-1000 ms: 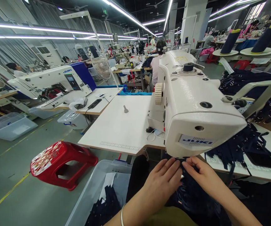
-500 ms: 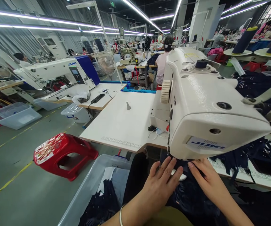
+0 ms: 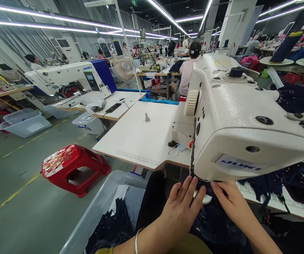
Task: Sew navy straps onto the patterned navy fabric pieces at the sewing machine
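Note:
My left hand (image 3: 180, 208) lies palm down with its fingers spread, fingertips on navy fabric (image 3: 212, 220) just below the sewing machine head (image 3: 236, 141). My right hand (image 3: 231, 201) is at the other side of the fabric, thumb and fingers closed on its edge. The tips of the right fingers are partly hidden under the machine head. Between the two hands a white rounded plate (image 3: 207, 199) shows beneath the cloth. The fabric hangs down toward my lap.
A white table (image 3: 131, 134) with a small grey metal piece (image 3: 147, 118) extends left of the machine. Below stands a clear plastic bin (image 3: 99, 201) holding dark cloth pieces (image 3: 115, 225). A red stool (image 3: 75, 167) is on the floor. More navy strips (image 3: 268, 187) lie right.
The view has turned slightly left, so the surroundings sit further right in the picture. Both hands keep nearly the same place at the fabric beneath the machine head.

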The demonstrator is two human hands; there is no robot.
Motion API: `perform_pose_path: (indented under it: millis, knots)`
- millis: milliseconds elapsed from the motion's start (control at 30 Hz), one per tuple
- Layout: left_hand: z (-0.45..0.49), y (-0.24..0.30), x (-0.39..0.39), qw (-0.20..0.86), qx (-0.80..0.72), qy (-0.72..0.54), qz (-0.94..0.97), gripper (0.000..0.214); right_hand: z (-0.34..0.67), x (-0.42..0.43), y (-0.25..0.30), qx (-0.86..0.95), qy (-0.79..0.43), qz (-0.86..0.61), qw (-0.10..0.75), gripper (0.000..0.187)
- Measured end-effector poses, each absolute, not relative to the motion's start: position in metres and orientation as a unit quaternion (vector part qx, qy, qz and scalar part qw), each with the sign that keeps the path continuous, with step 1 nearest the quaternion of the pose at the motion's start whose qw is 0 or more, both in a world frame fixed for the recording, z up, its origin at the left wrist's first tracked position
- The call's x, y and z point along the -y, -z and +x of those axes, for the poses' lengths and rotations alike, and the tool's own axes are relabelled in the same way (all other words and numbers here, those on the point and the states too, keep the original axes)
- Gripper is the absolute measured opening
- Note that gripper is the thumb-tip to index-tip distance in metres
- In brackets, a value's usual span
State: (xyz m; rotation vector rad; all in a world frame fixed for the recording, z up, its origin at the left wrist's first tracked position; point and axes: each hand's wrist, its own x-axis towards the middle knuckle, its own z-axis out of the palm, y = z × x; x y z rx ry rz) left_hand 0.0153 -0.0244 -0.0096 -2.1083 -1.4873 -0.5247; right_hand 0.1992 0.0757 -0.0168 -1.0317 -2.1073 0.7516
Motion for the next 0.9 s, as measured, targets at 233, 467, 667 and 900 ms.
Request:
perform_pose_path:
  millis: [233,467,667,900]
  knots:
    - [0.018,0.0108,0.0254,0.246,0.553,0.198,-0.771,0.041,0.199,-0.0733,0.0189,0.798,-0.283,-0.408,0.343,0.028]
    - [0.0166,0.0126,0.0236,0.242,0.553,0.21,-0.769,0.041,0.1955,-0.0712,0.0184,0.789,-0.274,-0.416,0.36,0.028]
    - [0.0157,0.0147,0.024,0.244,0.55,0.213,-0.77,0.041,0.1965,-0.0708,0.0197,0.783,-0.278,-0.434,0.349,0.031]
    - [0.0171,0.0147,0.025,0.244,0.549,0.21,-0.771,0.042,0.1968,-0.0686,0.0217,0.784,-0.288,-0.434,0.338,0.031]
